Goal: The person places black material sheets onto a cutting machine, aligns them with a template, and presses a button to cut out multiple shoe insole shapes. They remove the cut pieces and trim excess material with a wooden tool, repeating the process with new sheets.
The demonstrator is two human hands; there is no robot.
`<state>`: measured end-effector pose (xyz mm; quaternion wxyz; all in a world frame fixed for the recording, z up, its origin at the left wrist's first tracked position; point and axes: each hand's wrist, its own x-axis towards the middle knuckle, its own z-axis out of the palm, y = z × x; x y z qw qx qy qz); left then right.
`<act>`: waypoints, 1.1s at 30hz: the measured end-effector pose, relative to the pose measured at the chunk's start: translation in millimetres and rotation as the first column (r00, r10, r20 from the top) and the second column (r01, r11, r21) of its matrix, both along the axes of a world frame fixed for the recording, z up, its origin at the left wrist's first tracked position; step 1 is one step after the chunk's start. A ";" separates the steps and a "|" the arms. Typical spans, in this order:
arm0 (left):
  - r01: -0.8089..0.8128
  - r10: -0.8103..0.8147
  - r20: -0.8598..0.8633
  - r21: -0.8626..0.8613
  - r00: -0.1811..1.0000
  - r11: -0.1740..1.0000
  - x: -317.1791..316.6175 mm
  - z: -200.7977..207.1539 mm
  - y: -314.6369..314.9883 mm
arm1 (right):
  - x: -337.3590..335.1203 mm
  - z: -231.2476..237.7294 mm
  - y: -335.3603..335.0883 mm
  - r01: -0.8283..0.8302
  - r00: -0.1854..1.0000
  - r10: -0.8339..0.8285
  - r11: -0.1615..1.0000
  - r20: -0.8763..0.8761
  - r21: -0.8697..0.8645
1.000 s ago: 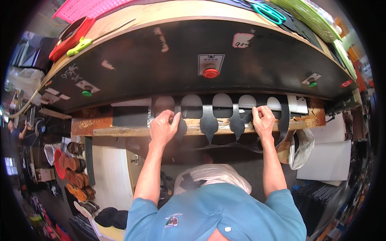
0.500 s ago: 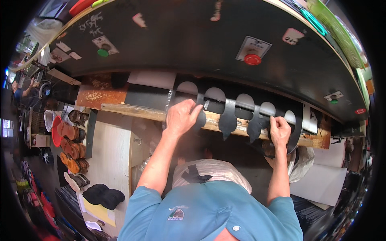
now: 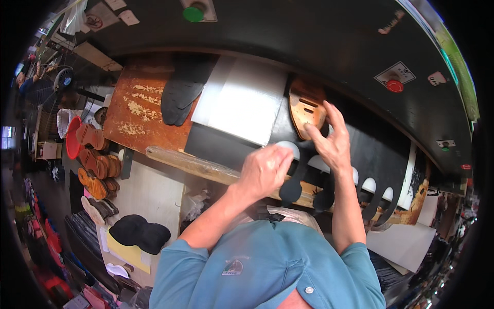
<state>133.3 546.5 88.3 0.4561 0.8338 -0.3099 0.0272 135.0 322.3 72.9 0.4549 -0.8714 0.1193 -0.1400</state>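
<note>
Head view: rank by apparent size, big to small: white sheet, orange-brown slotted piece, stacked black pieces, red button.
1. White sheet
2. Orange-brown slotted piece and stacked black pieces: too close to rank, the former partly hidden
3. Red button

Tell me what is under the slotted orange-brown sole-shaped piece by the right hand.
Black surface shows beside the slotted sole-shaped piece, but what lies directly beneath it is covered. The right hand hides part of its edge too.
</note>
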 end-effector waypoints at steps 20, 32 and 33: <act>-0.041 -0.014 0.142 0.374 0.990 0.927 87.5 -14.4 -16.7 | 50.9 18.1 -30.4 0.005 0.991 0.075 0.816 -0.115 0.577; 0.215 -0.242 -0.383 -0.112 0.892 0.970 81.0 -2.2 -74.2 | 41.6 10.3 -44.6 -0.008 0.997 0.069 0.535 -0.034 0.845; 0.139 -0.184 -0.528 -0.125 0.829 0.982 82.7 -4.4 -65.0 | 42.1 10.8 -46.0 -0.017 0.997 0.074 0.529 -0.026 0.849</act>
